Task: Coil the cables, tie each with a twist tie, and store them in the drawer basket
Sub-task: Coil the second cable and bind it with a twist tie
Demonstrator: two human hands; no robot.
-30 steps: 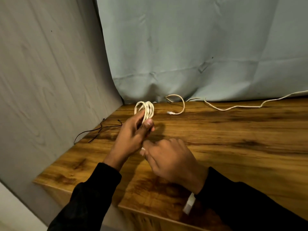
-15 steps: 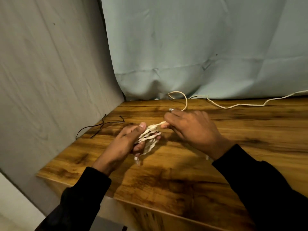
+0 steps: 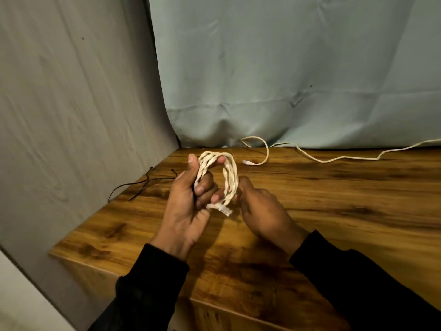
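Note:
A cream braided cable coil [image 3: 230,177] stands upright above the wooden table [image 3: 334,211]. My left hand [image 3: 188,206] grips the coil's left side, thumb up along it and fingers curled through the loop. My right hand [image 3: 262,211] holds the coil's lower right side; its fingertips are hidden behind the coil. The coil's white plug end [image 3: 225,209] sticks out at the bottom between my hands. A second cream cable [image 3: 334,158] lies uncoiled along the table's back edge, its plug [image 3: 247,162] near the middle. No drawer basket is in view.
Thin black twist ties [image 3: 143,185] lie on the table's left part by the grey wall [image 3: 71,115]. A pale blue cloth [image 3: 286,80] hangs behind the table. The table's front edge [image 3: 238,309] runs below my wrists.
The coil went from lying flat and low in my left hand to standing upright as a loop. My right hand moved from the coil's top right down to its lower right side.

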